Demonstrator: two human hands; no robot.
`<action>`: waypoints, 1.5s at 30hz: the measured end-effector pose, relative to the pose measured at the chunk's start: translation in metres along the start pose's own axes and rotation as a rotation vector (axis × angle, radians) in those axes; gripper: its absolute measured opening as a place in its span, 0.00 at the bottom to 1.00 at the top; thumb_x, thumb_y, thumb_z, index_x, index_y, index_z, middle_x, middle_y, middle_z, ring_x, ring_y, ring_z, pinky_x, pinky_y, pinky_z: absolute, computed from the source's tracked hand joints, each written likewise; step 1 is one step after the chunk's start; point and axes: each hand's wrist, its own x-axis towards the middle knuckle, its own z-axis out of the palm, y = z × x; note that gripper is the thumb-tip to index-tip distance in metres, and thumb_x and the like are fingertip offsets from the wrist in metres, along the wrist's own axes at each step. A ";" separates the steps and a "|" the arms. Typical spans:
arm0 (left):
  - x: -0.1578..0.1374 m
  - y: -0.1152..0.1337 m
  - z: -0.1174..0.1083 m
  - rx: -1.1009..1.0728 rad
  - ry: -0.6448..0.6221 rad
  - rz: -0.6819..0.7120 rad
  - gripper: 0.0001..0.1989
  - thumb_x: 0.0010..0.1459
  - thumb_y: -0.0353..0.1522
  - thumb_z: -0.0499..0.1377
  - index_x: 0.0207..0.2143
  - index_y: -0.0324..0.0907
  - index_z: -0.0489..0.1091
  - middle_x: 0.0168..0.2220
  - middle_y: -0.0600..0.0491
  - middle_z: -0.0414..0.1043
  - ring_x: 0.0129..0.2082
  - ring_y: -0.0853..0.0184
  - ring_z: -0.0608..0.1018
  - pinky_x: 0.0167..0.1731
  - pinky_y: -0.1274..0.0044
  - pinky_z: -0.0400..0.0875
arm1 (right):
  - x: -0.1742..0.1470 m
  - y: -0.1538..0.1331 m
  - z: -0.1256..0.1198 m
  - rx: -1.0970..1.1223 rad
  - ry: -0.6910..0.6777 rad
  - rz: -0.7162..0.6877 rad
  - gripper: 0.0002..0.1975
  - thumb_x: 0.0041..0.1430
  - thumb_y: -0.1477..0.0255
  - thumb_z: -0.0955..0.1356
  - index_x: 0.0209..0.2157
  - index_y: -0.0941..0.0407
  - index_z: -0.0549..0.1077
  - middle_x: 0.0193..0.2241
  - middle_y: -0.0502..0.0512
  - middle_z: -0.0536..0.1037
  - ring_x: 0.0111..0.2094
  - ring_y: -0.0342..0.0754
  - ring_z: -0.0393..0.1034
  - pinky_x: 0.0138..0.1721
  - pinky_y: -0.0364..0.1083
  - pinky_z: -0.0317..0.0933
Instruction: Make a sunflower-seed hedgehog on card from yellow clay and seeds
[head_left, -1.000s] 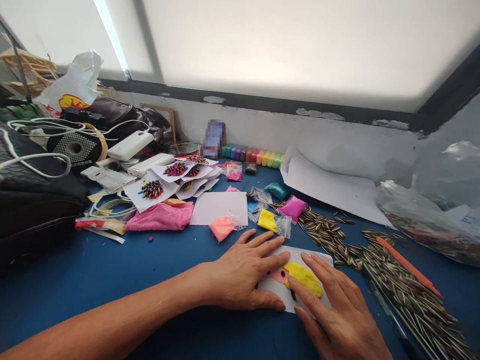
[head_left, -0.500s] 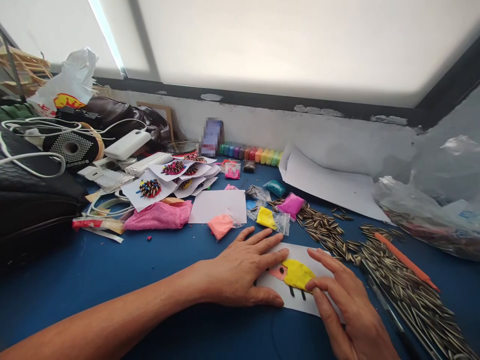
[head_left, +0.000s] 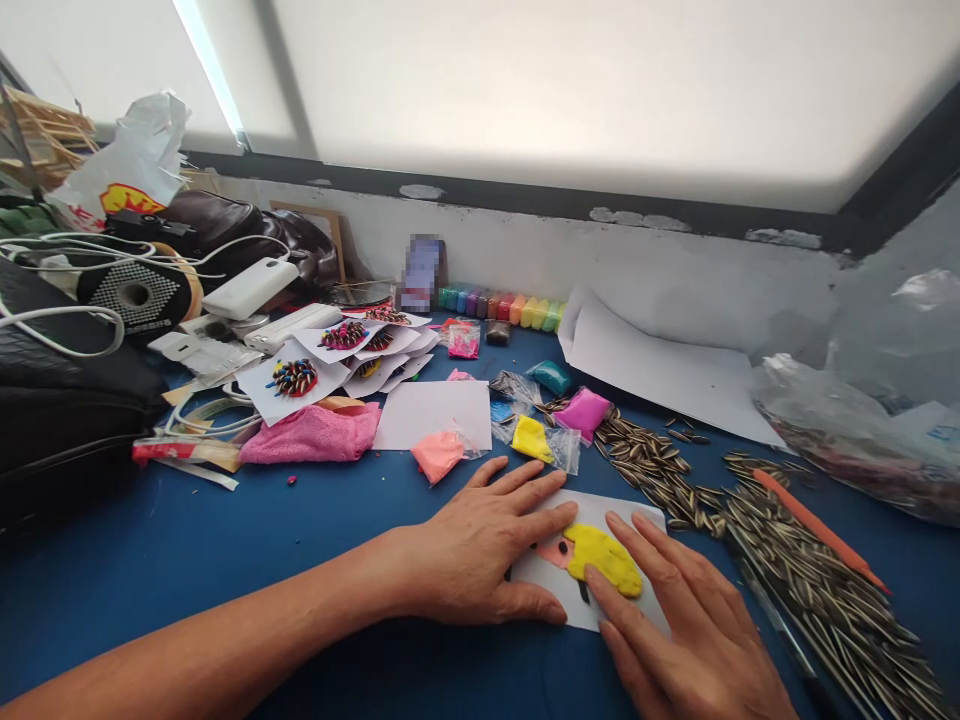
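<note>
My left hand (head_left: 484, 550) lies flat with fingers apart, pressing on the left side of a white paper card (head_left: 646, 512). A flattened piece of yellow modelling clay (head_left: 609, 562) sits on the card. Joined to its left is a small pink clay face (head_left: 553, 552) with a dark eye, partly hidden by my left hand. Below the yellow piece shows a short black clay leg (head_left: 584, 592). My right hand (head_left: 686, 625) is open, its index fingertip touching the lower edge of the yellow clay and its other fingers over the card's right side.
Striped sunflower seeds (head_left: 817, 580) spread on the right beside an orange tool (head_left: 821, 530). Bags of yellow (head_left: 532, 438) and magenta clay (head_left: 585, 413) lie beyond my hands. Finished cards (head_left: 294, 380), a pink cloth (head_left: 311, 432) and a black bag (head_left: 67, 400) are left.
My right hand has shifted left and flattened, its index fingertip going from the clay's right end to its lower edge. The yellow clay's right end looks more rounded. My left hand stays put.
</note>
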 end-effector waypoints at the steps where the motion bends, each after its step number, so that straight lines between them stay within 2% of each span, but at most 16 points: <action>1: 0.000 0.000 0.000 -0.002 -0.003 -0.003 0.42 0.60 0.54 0.60 0.69 0.42 0.55 0.71 0.44 0.43 0.71 0.49 0.48 0.67 0.53 0.40 | 0.000 0.001 -0.001 0.007 0.000 0.003 0.15 0.60 0.74 0.69 0.49 0.55 0.77 0.60 0.70 0.69 0.65 0.61 0.58 0.54 0.58 0.62; 4: 0.000 0.001 -0.001 -0.010 -0.002 -0.013 0.42 0.60 0.54 0.60 0.69 0.43 0.55 0.71 0.44 0.43 0.71 0.48 0.48 0.67 0.53 0.40 | -0.003 0.003 -0.004 0.010 0.009 0.011 0.16 0.60 0.75 0.68 0.51 0.57 0.75 0.59 0.72 0.69 0.64 0.61 0.59 0.54 0.58 0.63; 8: 0.001 0.002 -0.002 -0.006 -0.013 -0.016 0.43 0.59 0.54 0.61 0.69 0.43 0.55 0.71 0.44 0.43 0.71 0.49 0.47 0.67 0.53 0.39 | -0.007 0.005 -0.007 -0.041 -0.003 -0.036 0.19 0.61 0.69 0.68 0.54 0.58 0.74 0.59 0.75 0.69 0.65 0.64 0.56 0.52 0.59 0.63; 14: 0.002 0.003 -0.003 0.000 -0.053 -0.033 0.43 0.59 0.52 0.62 0.69 0.42 0.54 0.71 0.43 0.41 0.71 0.47 0.47 0.67 0.52 0.40 | -0.011 0.005 -0.006 -0.100 -0.021 -0.052 0.19 0.61 0.68 0.68 0.52 0.59 0.74 0.59 0.76 0.69 0.67 0.65 0.52 0.53 0.59 0.61; 22: 0.003 0.002 -0.004 -0.021 -0.051 -0.019 0.42 0.60 0.52 0.61 0.69 0.45 0.54 0.72 0.44 0.41 0.71 0.46 0.47 0.67 0.52 0.40 | -0.016 0.005 -0.011 -0.126 -0.006 -0.028 0.17 0.65 0.67 0.65 0.51 0.59 0.75 0.57 0.76 0.72 0.66 0.65 0.55 0.52 0.58 0.61; 26: 0.003 0.002 -0.003 0.002 -0.059 -0.026 0.43 0.60 0.52 0.61 0.69 0.42 0.54 0.71 0.43 0.40 0.71 0.47 0.46 0.67 0.51 0.40 | -0.024 0.006 -0.008 -0.123 -0.055 0.008 0.19 0.64 0.66 0.66 0.54 0.57 0.73 0.59 0.73 0.69 0.64 0.65 0.59 0.52 0.59 0.61; 30: 0.002 0.002 -0.002 0.017 -0.043 -0.027 0.42 0.60 0.53 0.61 0.69 0.43 0.54 0.71 0.44 0.41 0.71 0.47 0.46 0.67 0.52 0.40 | -0.027 0.006 -0.006 -0.089 -0.071 0.047 0.20 0.64 0.68 0.66 0.56 0.59 0.72 0.63 0.74 0.64 0.64 0.64 0.58 0.54 0.58 0.62; 39: 0.002 0.002 -0.004 0.042 -0.065 -0.021 0.42 0.61 0.54 0.60 0.69 0.43 0.53 0.72 0.44 0.40 0.72 0.50 0.46 0.67 0.54 0.38 | -0.020 0.004 -0.005 -0.100 -0.057 0.115 0.18 0.65 0.68 0.65 0.54 0.58 0.74 0.63 0.73 0.62 0.64 0.66 0.57 0.53 0.60 0.62; 45: 0.001 0.002 -0.002 0.029 -0.038 -0.009 0.42 0.61 0.53 0.60 0.69 0.43 0.54 0.71 0.44 0.42 0.71 0.48 0.47 0.67 0.53 0.39 | -0.007 -0.002 -0.005 -0.084 -0.012 0.083 0.17 0.65 0.68 0.65 0.51 0.56 0.77 0.61 0.74 0.64 0.62 0.67 0.60 0.51 0.61 0.61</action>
